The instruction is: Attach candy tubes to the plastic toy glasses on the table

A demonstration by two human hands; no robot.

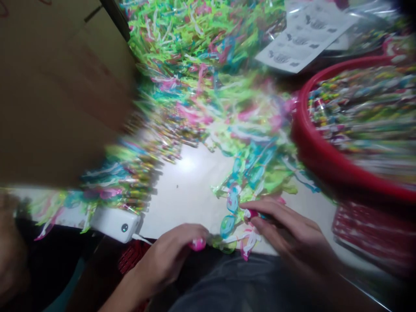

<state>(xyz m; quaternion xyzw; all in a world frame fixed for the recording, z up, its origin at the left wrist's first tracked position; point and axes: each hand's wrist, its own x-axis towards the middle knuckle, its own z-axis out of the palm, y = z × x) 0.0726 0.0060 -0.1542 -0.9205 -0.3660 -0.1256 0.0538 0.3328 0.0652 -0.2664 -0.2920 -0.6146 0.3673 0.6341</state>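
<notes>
1. A small pink-and-white piece (pixel 250 213) is showing near the front edge of the white table (pixel 182 199), where the right hand (pixel 295 229) is pinching it narrowly between thumb and fingers.
2. The left hand (pixel 165 255) is curling around a bright pink piece (pixel 198 244) at the table's edge; blur is hiding its exact shape.
3. Blue loops (pixel 232 200) are lying just beside the right fingertips, with a white-and-pink strip (pixel 248 242) resting nearer the person.
4. Farther off, a large heap of green, pink and blue strips (pixel 182 34) is spreading loosely over the table.
5. To the left, slim sticks (pixel 139 186) are lying side by side, roughly lined up, beside a white power bank (pixel 113 223) with a cable (pixel 141 238).
6. To the right, a red tub (pixel 302 125) is holding many colourful sticks. Handling is apparently partway along: much is lying loose outside the tub, but which pieces are finished, I cannot tell.
7. Printed paper (pixel 292 52) is lying behind the tub, and a brown cardboard box (pixel 65 95) is filling the upper left.
</notes>
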